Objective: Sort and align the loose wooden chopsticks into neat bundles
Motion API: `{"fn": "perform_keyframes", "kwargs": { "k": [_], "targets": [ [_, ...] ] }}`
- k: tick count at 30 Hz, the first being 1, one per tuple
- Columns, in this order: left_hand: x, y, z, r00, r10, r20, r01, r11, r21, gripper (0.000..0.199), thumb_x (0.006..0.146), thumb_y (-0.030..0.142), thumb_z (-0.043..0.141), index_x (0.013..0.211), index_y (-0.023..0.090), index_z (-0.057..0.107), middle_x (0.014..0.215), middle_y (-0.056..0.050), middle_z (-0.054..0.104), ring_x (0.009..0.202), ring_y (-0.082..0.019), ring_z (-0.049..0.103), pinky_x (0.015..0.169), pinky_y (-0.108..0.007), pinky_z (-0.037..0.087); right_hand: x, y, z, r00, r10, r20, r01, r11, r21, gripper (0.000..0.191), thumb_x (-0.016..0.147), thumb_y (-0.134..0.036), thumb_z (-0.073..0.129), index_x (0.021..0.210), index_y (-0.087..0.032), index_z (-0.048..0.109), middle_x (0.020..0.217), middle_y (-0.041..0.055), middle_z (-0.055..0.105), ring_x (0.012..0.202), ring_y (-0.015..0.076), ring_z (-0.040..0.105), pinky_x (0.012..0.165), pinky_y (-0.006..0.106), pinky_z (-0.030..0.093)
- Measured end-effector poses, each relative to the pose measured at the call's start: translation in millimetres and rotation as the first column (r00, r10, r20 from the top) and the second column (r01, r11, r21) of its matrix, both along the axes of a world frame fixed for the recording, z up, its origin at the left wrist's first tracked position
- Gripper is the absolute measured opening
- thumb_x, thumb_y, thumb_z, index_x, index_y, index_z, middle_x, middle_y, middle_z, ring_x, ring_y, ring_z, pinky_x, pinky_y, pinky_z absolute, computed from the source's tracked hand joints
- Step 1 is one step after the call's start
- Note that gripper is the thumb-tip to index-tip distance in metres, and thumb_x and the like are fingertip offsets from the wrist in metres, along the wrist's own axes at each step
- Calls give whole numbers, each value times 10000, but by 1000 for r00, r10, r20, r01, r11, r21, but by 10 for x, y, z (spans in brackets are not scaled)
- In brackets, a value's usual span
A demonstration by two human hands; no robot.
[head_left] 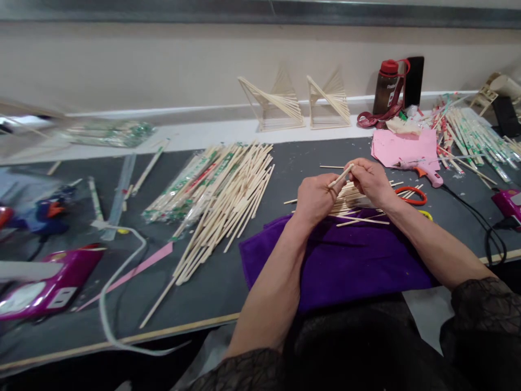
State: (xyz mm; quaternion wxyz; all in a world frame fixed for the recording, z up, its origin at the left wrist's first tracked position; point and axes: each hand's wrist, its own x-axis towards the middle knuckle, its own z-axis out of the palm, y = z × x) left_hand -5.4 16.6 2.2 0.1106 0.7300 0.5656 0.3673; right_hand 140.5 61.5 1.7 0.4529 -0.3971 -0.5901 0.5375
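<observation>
Chopstick (341, 176) | left hand (316, 196) and right hand (369, 179) are pinching opposite ends, right of centre | any uneven bending risking a snap

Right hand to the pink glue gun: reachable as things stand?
Likely yes: the pink glue gun lies near the right hand, nothing visibly blocking the gap. That hand is occupied, though, gripping a wooden stick together with the left hand, so it would probably need to let go first.

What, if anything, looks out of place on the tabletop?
The long white cable trails past the front edge of the grey tabletop, where it might snag. To its right, long pale wooden sticks lie untidily in a loose, crisscrossed heap.
</observation>
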Motion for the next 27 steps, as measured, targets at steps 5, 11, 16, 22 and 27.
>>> {"fn": "perform_keyframes", "kwargs": {
  "k": [5, 11, 16, 22, 27],
  "targets": [
    [14, -6, 3, 1000, 28, 7, -28, 1000, -2, 370, 899, 377, 468, 711, 160, 701, 570, -20, 593, 530, -110, 490, 542, -249, 335, 6, -9, 3, 999, 46, 14, -46, 999, 25, 190, 808, -329, 493, 715, -172, 548, 547, -57, 446, 429, 49, 339, 415, 186, 272],
    [34, -17, 6, 1000, 13, 15, -12, 1000, -9, 379, 898, 385, 464, 711, 159, 703, 578, -18, 605, 522, -106, 480, 529, -243, 338, 8, 17, -32, 997, -34, 70, 28, 995, 94, 167, 800, -291, 478, 709, -174, 555, 566, -42, 468, 472, 63, 374, 435, 184, 283],
    [27, -21, 37, 998, -16, 63, 18, 999, -35, 374, 894, 382, 465, 738, 160, 722, 553, -10, 596, 536, -111, 509, 543, -236, 362, 13, 7, -3, 998, -36, 43, 33, 996, 80, 159, 783, -244, 464, 715, -168, 586, 550, -42, 461, 473, 61, 373, 438, 186, 284],
    [-2, -48, 112, 968, -83, 238, 112, 987, -112, 328, 851, 387, 506, 708, 167, 703, 519, 14, 547, 532, -105, 487, 533, -228, 360, 27, -32, 17, 998, -58, 28, 54, 990, 128, 174, 792, -226, 466, 733, -178, 624, 574, -31, 480, 502, 66, 390, 443, 193, 285],
    [-56, -76, 157, 874, -167, 457, 268, 949, -165, 298, 836, 393, 529, 731, 174, 703, 511, 35, 476, 501, -87, 409, 510, -235, 334, 14, -95, 84, 997, -35, -69, 40, 996, 82, 128, 779, -258, 516, 740, -178, 607, 575, -44, 478, 459, 50, 346, 409, 195, 239]
  ]
}}
